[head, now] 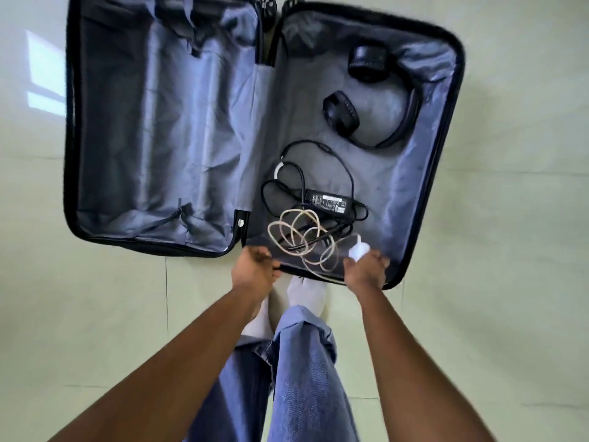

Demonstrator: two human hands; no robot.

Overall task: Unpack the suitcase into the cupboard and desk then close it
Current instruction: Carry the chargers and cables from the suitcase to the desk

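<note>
The suitcase [165,129] is laid open on the floor [526,282], its left half bare, so unpacking is judged well advanced. In its right half the headphones [376,100] are seen at the far end, the black power adapter [325,202] nearer, and the white cable [302,240] coiled at the near rim. The left hand [255,269] is curled over that rim; the right hand [366,266] is clamped on the white charger plug [360,250]. A clean lift is called for next, since the cable lies tangled over the adapter's cord. Open floor is left around the suitcase.
</note>
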